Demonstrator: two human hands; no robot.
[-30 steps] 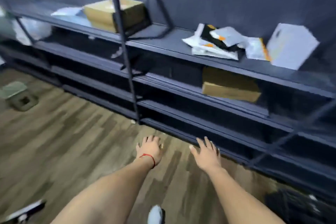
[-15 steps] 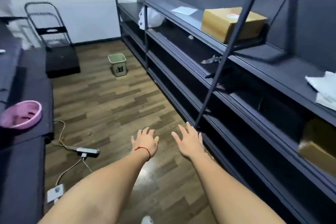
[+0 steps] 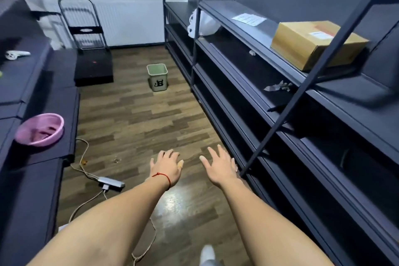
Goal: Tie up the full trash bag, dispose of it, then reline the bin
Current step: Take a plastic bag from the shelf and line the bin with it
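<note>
We look down a narrow storeroom with a wood-plank floor [image 3: 133,114] and a pale wall [image 3: 121,17] at its far end. Dark metal shelving [image 3: 336,112] runs the whole length of our right side in several tiers. A low dark bench [image 3: 32,190] lines our left side.

A black platform cart [image 3: 92,65] stands against the far wall with its handle upright. On the top shelf to our right a cardboard box [image 3: 313,43] lies flat, with a label on its lid. Farther along, one tier lower, a white plastic bag [image 3: 204,24] sits behind an upright post. A pink basin [image 3: 54,136] rests on the bench to our left.

The bin [image 3: 158,83] is small and pale green, with a dark mark on its front. It stands upright on the floor near the far end, just beside the foot of the shelving and well ahead of our hands. Its mouth is open.

Our left hand [image 3: 167,168] and right hand [image 3: 221,167] reach forward over the floor, palms down. They are a little apart, and both are empty. The right hand's fingers are spread, and the left's are loosely bent. A thin red bracelet [image 3: 163,176] circles the left wrist.

A grey power strip [image 3: 111,182] lies on the floor by the bench, with a pale cable [image 3: 83,153] looping away from it. A sheet of paper [image 3: 248,19] lies flat on the top shelf beyond the box. A crumpled scrap [image 3: 278,87] sits on the tier below. A small white controller [image 3: 16,54] rests on the far part of the bench. The toe of a white shoe [image 3: 207,254] shows between our forearms.
</note>
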